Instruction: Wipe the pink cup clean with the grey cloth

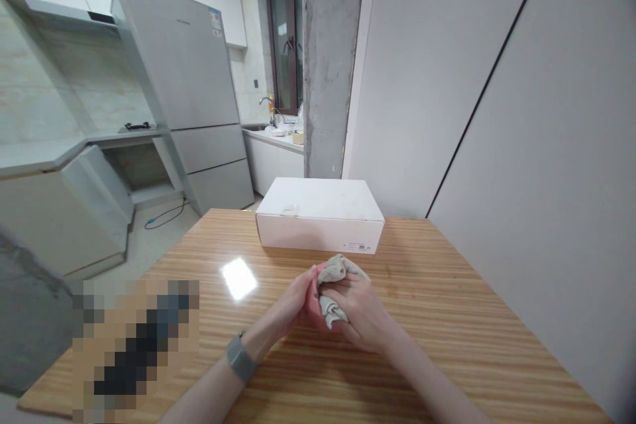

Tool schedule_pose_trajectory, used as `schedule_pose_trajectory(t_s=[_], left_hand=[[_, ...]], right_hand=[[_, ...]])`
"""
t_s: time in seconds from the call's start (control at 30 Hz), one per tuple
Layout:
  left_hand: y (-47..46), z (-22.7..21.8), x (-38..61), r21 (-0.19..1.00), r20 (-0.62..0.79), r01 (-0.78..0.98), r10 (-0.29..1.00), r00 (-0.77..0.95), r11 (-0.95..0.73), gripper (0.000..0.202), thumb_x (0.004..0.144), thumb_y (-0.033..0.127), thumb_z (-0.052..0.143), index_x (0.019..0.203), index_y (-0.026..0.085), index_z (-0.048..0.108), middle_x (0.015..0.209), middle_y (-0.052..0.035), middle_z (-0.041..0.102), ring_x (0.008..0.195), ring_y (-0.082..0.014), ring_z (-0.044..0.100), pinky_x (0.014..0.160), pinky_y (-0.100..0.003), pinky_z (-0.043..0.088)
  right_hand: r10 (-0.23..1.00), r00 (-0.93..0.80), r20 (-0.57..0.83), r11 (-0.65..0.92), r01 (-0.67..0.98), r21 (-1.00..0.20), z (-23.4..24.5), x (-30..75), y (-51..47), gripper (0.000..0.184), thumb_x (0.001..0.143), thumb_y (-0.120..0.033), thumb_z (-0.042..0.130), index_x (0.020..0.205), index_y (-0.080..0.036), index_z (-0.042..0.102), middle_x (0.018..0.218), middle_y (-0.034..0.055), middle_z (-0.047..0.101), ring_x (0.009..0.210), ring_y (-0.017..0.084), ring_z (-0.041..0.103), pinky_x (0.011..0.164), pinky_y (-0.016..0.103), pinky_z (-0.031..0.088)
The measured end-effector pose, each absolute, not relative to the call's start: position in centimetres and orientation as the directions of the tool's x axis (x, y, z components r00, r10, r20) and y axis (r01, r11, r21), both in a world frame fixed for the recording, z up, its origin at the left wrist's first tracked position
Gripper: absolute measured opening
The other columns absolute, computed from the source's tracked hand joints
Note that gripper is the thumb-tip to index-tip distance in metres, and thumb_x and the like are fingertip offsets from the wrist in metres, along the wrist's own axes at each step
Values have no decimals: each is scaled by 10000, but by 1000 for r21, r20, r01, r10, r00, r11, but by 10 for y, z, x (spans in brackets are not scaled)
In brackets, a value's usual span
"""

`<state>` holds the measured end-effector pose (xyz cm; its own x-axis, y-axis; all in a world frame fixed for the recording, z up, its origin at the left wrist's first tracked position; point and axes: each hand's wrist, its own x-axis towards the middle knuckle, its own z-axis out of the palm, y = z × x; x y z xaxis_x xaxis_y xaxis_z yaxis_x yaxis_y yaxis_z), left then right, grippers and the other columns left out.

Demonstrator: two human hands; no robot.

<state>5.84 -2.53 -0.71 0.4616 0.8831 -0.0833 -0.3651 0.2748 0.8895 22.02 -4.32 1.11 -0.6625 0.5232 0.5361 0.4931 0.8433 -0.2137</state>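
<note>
A pink object, perhaps a bowl or box (pixel 314 308), is tilted just above or on the wooden table, mostly covered by my hands and a cloth. My left hand (pixel 297 295) grips its left side, thumb along the upper edge. Pressed against the pink object is a crumpled light grey cloth (pixel 334 269), bunched under the fingers of my right hand (pixel 360 311). A grey band sits on my left wrist. The lower part of the pink object is hidden, so its full shape does not show.
Behind my hands a white cardboard box (pixel 320 232) lies on the wooden table (pixel 447 291). A pixelated dark object (pixel 142 344) is at the table's left. Farther back stand a grey fridge (pixel 183 73), kitchen counters and a sink; a white wall (pixel 497 112) borders the right.
</note>
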Motion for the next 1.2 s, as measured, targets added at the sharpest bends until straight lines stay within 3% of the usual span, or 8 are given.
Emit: schedule_pose_trajectory(t_s=[0.1,0.2,0.43,0.67,0.83,0.93,1.07,1.2], left_hand=[[-29,-2,62,871,-20,-414,861,508,265,510,873,458,569,1330,230,561,1269,-58,646,1107,-267,598,836,-313,485],[-31,-1,62,818,12,-486,837,548,307,497,888,449,554,1329,220,560,1314,-67,615,1179,-262,557,914,-320,459],[-24,-10,53,830,-176,-359,811,559,427,548,850,605,553,1132,154,684,1113,-98,717,1176,-284,574,1036,-374,371],[-29,-9,59,885,-104,-366,887,449,289,483,850,501,617,1216,186,642,1163,-85,694,1142,-268,582,985,-363,416],[-33,-9,61,809,-42,-474,839,543,347,519,870,488,568,1296,191,584,1197,-98,670,1108,-273,594,895,-354,468],[-30,-8,59,781,-110,-443,794,597,441,580,891,580,471,1230,139,636,1126,-115,702,1114,-278,597,934,-359,445],[-24,-10,56,854,-146,-351,824,547,384,547,859,575,552,1089,102,705,1021,-108,736,1088,-273,610,1002,-354,389],[-24,-8,56,911,-115,-308,886,449,274,479,840,535,607,1049,119,720,1112,-99,720,1112,-278,593,1003,-358,389]], right_hand=[[537,-624,568,818,550,-170,9,222,-43,376,938,-417,300,938,-190,600,953,124,704,898,286,608,866,464,458],[501,-623,601,835,531,-145,9,223,-45,415,940,-411,281,1011,-157,602,1008,150,707,963,295,618,922,464,449],[476,-672,567,874,434,-219,8,221,-51,541,949,-533,196,1007,-180,602,1028,129,701,973,277,622,941,455,450],[543,-616,571,832,489,-263,7,223,-46,519,965,-515,185,967,-198,597,1020,118,694,974,275,606,918,465,447],[505,-612,608,841,508,-187,6,228,-46,629,949,-591,158,1047,-162,607,1038,148,707,1003,311,612,917,489,442],[474,-650,593,866,466,-182,6,226,-48,653,944,-596,146,1045,-150,612,1027,150,711,984,305,623,927,479,446],[468,-680,564,880,419,-224,6,221,-51,579,941,-549,188,1011,-166,616,998,144,708,958,296,629,906,467,463],[489,-671,558,868,439,-233,3,220,-50,511,934,-529,264,1039,-174,615,1028,133,707,977,300,621,924,474,448]])
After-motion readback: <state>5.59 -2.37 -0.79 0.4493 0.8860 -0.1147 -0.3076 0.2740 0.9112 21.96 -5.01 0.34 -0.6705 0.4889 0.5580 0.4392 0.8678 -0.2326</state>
